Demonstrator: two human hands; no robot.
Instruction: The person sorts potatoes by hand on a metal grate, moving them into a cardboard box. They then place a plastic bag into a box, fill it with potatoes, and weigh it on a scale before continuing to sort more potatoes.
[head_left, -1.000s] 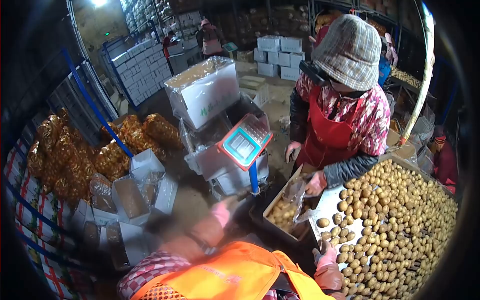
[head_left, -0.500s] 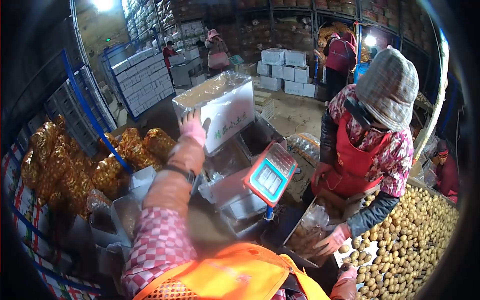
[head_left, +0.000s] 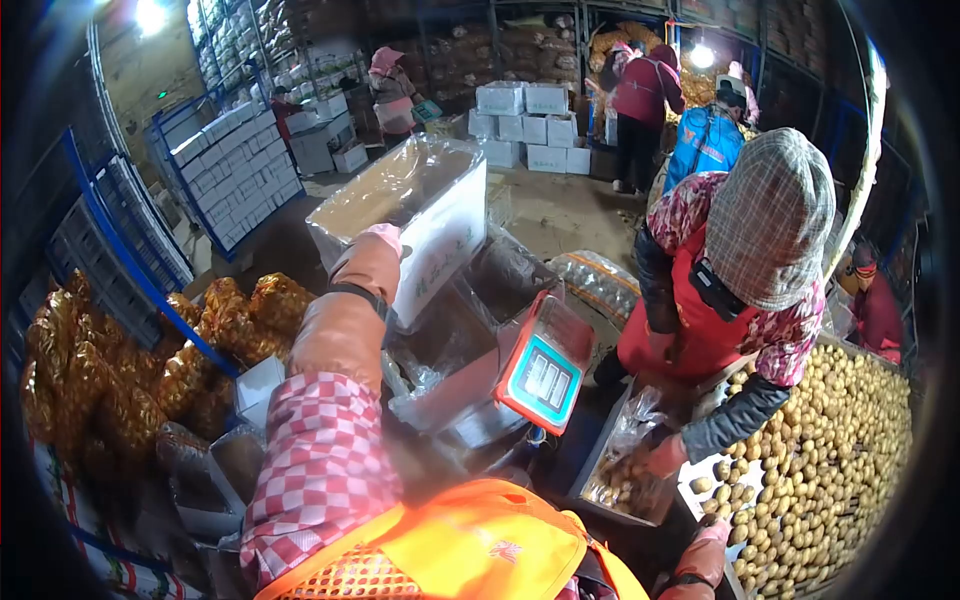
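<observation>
My left hand (head_left: 386, 236), in a pink glove, grips the near rim of a white cardboard box (head_left: 440, 245) lined with clear plastic. The fingers go over the rim and are partly hidden. The box stands tilted on other plastic-lined boxes (head_left: 440, 345). At the bottom right, my right hand (head_left: 712, 532), also gloved, is at the near edge of a table heaped with potatoes (head_left: 820, 470). Its fingers are too small and partly covered to show what they hold. Between my arms is a scale with a red-framed display (head_left: 545, 378).
A co-worker in a red apron (head_left: 670, 330) reaches into a box of bagged potatoes (head_left: 625, 490). Netted sacks (head_left: 100, 380) are piled at left, with a blue rail (head_left: 150, 280) across them. White boxes (head_left: 530, 125) are stacked behind, near other people.
My left hand has gone from lying spread on the box to curling over its rim, and the box appears farther left. The co-worker's gloved hand has moved into the potato box.
</observation>
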